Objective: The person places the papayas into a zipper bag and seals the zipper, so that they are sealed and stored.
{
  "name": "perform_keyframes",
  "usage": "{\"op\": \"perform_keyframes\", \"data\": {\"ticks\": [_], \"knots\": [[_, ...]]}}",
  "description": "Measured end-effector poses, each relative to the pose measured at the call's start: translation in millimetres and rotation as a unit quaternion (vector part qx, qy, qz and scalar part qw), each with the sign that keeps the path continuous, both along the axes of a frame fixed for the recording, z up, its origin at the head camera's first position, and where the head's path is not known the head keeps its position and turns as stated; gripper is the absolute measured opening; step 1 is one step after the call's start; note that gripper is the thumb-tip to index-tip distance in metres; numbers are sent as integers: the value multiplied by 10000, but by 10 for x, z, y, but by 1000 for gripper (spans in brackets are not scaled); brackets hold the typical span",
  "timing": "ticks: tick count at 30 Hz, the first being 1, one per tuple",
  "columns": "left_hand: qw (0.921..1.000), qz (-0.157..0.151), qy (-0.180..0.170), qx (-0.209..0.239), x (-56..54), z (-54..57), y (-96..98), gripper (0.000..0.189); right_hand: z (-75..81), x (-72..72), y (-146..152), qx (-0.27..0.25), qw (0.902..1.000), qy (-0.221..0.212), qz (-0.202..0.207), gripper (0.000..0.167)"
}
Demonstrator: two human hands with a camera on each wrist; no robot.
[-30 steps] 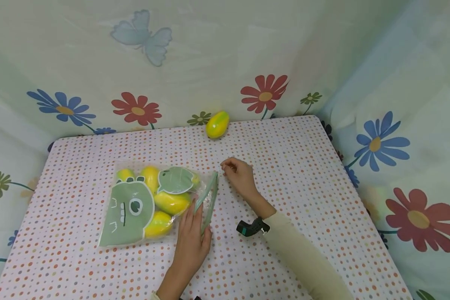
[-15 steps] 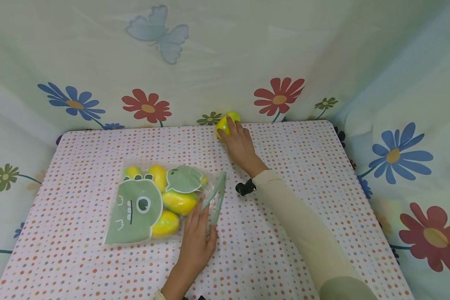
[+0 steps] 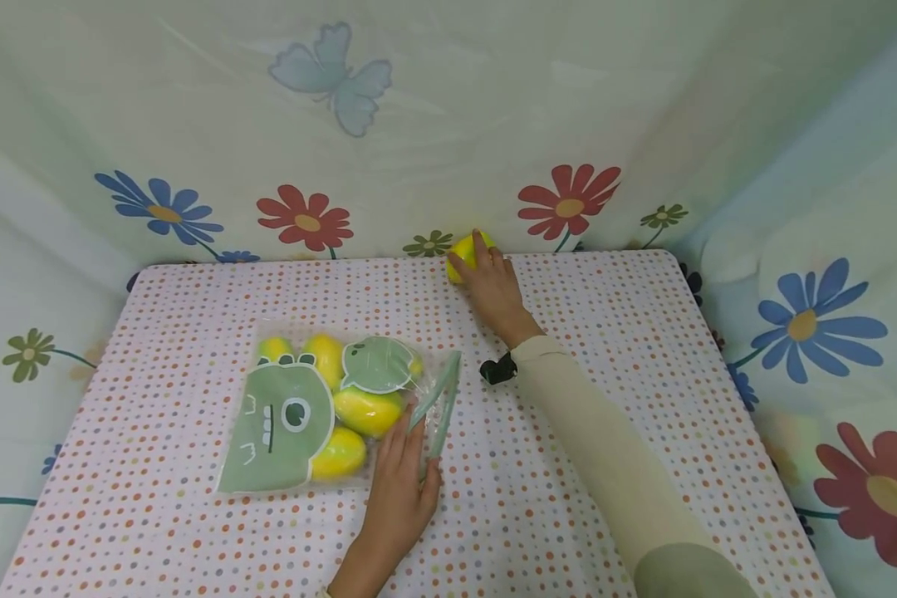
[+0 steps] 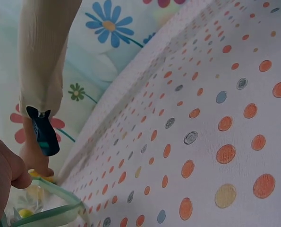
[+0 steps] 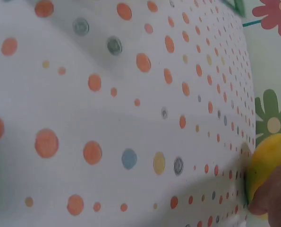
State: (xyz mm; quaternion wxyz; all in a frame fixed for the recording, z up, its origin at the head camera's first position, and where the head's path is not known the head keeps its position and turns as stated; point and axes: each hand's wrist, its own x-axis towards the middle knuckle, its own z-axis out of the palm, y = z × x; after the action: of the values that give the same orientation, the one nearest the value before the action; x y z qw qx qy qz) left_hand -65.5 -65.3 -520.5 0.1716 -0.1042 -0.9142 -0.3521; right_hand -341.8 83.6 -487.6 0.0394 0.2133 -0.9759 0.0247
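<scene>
At the table's back edge my right hand (image 3: 495,289) grips a yellow-green mango (image 3: 460,249), fingers over its top and thumb at its left side. The right wrist view shows the same mango (image 5: 268,156) against the curtain, partly covered by the hand. A clear zip bag (image 3: 276,428) with a green cartoon monster print lies left of centre, holding several mangoes (image 3: 368,410). My left hand (image 3: 398,498) rests on its near right corner with straight fingers, thumb apart. Between them the green zip strips (image 3: 451,399) gape, a loop in the left wrist view too (image 4: 53,215).
A dotted cloth covers the table (image 3: 628,332). Flowered curtains (image 3: 441,124) stand right behind the back edge and along both sides. A black strap device (image 3: 499,369) is on the right wrist.
My right hand has moved from beside the bag's mouth to the back edge and taken hold of the mango. The left hand has stayed on the bag. The head view has shifted slightly.
</scene>
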Motion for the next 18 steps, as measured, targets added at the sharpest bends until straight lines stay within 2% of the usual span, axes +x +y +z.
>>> {"op": "perform_keyframes", "data": {"ticks": [5, 9, 14, 18], "knots": [[9999, 12, -8, -99, 12, 5, 15, 65, -28, -15, 84, -137, 9989, 458, 37, 44], [9999, 37, 3, -124, 21, -2, 9, 62, -24, -33, 79, -35, 9979, 630, 155, 38], [10000, 60, 12, -73, 39, 8, 13, 61, 66, -9, 84, -38, 9990, 453, -10, 49], [9999, 31, -50, -87, 29, 9, -3, 64, 152, 48, 125, -330, 9988, 202, -296, 58]]}}
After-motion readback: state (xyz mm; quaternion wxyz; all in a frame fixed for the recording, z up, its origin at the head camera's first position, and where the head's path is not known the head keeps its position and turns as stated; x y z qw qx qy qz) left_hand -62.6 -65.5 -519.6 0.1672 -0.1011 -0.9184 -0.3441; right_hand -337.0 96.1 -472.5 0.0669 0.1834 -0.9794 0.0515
